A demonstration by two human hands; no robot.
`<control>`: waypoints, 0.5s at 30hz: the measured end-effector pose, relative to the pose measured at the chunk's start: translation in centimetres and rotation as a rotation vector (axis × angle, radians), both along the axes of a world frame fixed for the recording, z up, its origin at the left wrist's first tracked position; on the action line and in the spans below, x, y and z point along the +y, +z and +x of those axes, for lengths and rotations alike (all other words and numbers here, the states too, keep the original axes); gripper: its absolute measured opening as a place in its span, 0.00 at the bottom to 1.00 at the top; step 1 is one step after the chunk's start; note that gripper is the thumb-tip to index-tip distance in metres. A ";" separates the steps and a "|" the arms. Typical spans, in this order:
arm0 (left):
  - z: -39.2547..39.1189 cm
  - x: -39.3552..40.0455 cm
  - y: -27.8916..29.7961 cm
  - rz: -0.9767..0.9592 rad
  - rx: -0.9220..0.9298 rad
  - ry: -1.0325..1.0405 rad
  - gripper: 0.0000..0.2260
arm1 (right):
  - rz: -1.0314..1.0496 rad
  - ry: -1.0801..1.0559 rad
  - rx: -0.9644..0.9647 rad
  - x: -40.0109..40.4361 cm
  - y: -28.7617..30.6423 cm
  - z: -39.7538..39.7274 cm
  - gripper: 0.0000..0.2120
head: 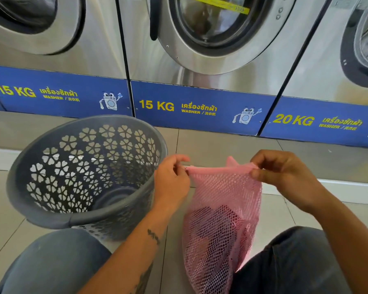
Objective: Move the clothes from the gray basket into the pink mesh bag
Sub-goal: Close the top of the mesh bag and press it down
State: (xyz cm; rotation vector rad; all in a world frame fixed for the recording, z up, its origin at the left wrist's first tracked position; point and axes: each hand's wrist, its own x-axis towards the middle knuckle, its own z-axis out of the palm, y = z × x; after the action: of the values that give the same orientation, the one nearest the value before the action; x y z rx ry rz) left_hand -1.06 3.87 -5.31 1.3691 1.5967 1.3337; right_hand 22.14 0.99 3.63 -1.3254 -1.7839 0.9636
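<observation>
The gray basket [40, 172] with flower-shaped holes stands on the floor at the left, and I see no clothes inside it. To its right hangs the pink mesh bag [223, 194], with dark and reddish clothes [217, 225] showing through its lower half. My left hand [171, 179] pinches the left end of the bag's top hem. My right hand [283, 175] pinches the right end. The hem is stretched flat between them, so the bag's mouth looks closed.
A row of steel washers [200, 49] with blue base panels stands right behind. My knees in jeans [51, 262] frame the bottom corners, the bag's lower end between them. Beige floor tiles [221, 143] lie between basket, bag and washers.
</observation>
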 end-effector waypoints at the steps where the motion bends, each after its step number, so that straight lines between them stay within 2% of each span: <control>1: -0.2 0.0 0.6 0.047 -0.019 0.029 0.15 | 0.013 -0.010 0.011 0.4 0.1 0.1 0.07; 5: -1.0 -0.2 2.9 0.192 -0.071 0.109 0.17 | 0.037 -0.094 0.066 2.0 -0.6 0.3 0.10; 9: -1.3 -0.5 3.9 0.252 -0.020 0.054 0.14 | 0.036 -0.210 -0.004 3.5 -2.8 0.2 0.10; 12: -1.2 -0.4 3.1 0.204 0.034 0.003 0.14 | 0.020 -0.264 -0.156 4.2 -4.3 0.0 0.10; 15: -1.2 -0.1 2.3 0.142 0.036 -0.028 0.13 | 0.104 -0.247 -0.423 3.5 -4.9 -0.9 0.10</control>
State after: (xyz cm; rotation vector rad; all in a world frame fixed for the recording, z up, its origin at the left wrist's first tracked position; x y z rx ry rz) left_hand -2.25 3.80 -3.04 1.5021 1.5246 1.4367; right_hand 21.23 4.52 -1.28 -1.7267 -1.8826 0.4729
